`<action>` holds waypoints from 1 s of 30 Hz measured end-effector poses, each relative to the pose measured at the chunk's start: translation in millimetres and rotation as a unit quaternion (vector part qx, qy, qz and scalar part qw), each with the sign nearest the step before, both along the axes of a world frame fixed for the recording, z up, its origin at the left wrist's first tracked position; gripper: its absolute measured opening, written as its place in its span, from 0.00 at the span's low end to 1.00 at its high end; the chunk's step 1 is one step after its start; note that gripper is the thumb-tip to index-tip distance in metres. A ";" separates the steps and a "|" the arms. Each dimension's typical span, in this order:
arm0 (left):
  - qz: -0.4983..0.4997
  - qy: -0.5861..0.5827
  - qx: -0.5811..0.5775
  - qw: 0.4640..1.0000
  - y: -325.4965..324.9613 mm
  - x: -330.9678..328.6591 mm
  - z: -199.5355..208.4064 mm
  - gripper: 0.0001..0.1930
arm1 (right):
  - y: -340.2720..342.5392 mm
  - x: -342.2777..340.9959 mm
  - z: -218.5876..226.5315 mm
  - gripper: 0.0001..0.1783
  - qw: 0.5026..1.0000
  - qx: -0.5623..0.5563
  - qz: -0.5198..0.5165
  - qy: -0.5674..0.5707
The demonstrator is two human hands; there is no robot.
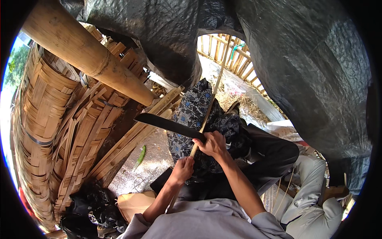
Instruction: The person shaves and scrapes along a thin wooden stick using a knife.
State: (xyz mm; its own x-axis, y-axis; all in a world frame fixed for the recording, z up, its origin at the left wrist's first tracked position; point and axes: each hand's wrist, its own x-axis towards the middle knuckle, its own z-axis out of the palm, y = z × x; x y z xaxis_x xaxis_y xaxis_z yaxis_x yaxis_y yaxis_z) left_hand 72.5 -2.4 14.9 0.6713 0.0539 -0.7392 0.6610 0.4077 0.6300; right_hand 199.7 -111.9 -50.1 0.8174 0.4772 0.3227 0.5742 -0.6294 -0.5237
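Note:
My right hand (pixel 213 144) is closed round the handle end of a machete (pixel 169 125), whose broad dark blade points to the left. The blade lies across a long thin bamboo strip (pixel 215 88). Just below the blade, my left hand (pixel 183 169) is closed on that strip, which runs from my lap up toward the opening ahead. Under the blade and strip, a dark patterned cloth (pixel 190 109) with blue spots is spread over my legs. The machete's handle is mostly hidden by my right hand.
A thick bamboo pole (pixel 85 53) slants in from the upper left. Rolled woven bamboo sheets (pixel 47 107) stand at left, with long split bamboo pieces (pixel 131 139) beside them. Dark plastic sheeting (pixel 306 71) hangs at right. A green chilli-like thing (pixel 140 156) lies on the floor.

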 end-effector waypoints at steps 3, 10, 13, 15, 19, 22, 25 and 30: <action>0.006 -0.011 0.011 1.000 0.2 -1.4 2.0 0.16 | 2.1 -2.3 0.8 0.34 1.000 -0.013 -0.005 0.021; -0.012 0.018 0.042 0.999 -2.8 -15.6 7.2 0.17 | 6.2 2.7 6.0 0.30 0.997 -0.002 -0.026 0.074; -0.006 0.004 0.052 0.999 -1.2 -14.7 14.4 0.17 | 7.7 1.6 8.9 0.30 0.998 -0.005 -0.031 0.051; -0.009 0.006 0.053 0.999 -2.9 -14.8 14.5 0.16 | 7.1 2.5 6.6 0.30 0.998 0.007 -0.038 0.042; 0.024 0.043 -0.028 0.998 4.4 -5.9 -2.4 0.17 | 1.5 8.2 4.9 0.32 0.994 -0.012 -0.041 0.102; 0.028 0.033 -0.043 0.998 -1.0 9.2 -6.8 0.15 | -2.4 13.2 21.9 0.35 0.970 -0.027 -0.016 0.240; 0.032 0.019 -0.070 0.997 -1.4 34.3 -5.8 0.15 | -11.6 -2.4 27.5 0.36 0.965 -0.089 0.024 0.245; 0.014 0.035 -0.028 0.999 -0.2 23.8 -6.0 0.15 | -8.9 15.0 31.5 0.38 0.937 -0.081 -0.055 0.336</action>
